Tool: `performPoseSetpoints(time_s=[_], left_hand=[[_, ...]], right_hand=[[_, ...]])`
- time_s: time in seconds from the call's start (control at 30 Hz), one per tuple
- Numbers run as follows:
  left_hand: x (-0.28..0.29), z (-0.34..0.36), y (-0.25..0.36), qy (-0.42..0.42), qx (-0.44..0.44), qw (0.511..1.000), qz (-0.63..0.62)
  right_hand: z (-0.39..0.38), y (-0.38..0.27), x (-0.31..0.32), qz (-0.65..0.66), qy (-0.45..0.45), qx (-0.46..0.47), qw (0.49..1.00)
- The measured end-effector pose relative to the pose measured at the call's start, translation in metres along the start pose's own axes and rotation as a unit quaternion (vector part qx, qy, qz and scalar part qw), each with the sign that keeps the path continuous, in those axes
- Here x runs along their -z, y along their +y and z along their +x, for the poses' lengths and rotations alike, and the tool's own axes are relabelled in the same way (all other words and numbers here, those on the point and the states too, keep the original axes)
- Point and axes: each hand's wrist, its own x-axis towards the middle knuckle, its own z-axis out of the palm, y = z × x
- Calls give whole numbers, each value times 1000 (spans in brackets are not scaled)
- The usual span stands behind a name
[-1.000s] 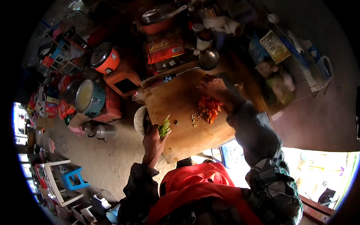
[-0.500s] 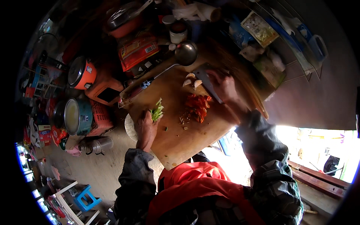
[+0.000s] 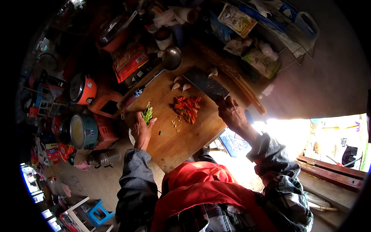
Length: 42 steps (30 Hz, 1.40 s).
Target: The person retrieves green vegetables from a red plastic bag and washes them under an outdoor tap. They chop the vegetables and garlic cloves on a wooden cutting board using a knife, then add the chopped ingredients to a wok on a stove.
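Taking the middle of the cutting board (image 3: 162, 149) as the centre of the dial, the left hand (image 3: 143, 130) is at eight o'clock, its fingers and thumb closed around a small bunch of green stalks (image 3: 147, 113), the cut ends poking up towards twelve; the right hand (image 3: 234, 115) is at three o'clock, fingers half curled at the near end of a cleaver (image 3: 205, 83); whether they are wrapped round its handle I cannot tell, as the hand covers that part.

The cleaver's dark blade lies flat at about half past one, pointing up towards twelve; near the centre sits a heap of chopped red pieces (image 3: 188, 110), with pale minced bits (image 3: 174, 123) just beside it at seven; garlic cloves (image 3: 186, 87) lie at twelve, between the heap and the ladle (image 3: 172, 58), whose handle runs down towards ten.

Farther out, a red package (image 3: 131, 63) lies between ten and eleven; an orange rice cooker (image 3: 89, 89) stands at half past nine; a teal pot (image 3: 91, 132) is below it, before a red basket (image 3: 104, 131); a blue stool (image 3: 100, 212) stands at seven, well apart from the board.
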Motion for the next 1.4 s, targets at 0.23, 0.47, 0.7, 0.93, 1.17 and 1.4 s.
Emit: performPoseSetpoints(time_s=[0.23,0.47,0.7,0.93,1.17,1.4], left_hand=[[-7,8,-15,26,-84,995,-43],[-7,11,-27,84,-159,983,-45],[-9,21,-30,48,-152,983,-88],[-14,28,-28,13,-131,977,-169],[-19,39,-38,61,-185,971,-139],[-17,43,-39,-17,-152,975,-161]], right_hand=[[-40,-15,67,274,43,-110,954],[-72,-116,35,450,-120,-128,876],[-69,-127,-9,446,-141,-151,871],[-72,-96,-4,435,-86,-242,863],[-95,-142,21,474,-135,-106,864],[-89,-122,-5,507,-162,-195,824]])
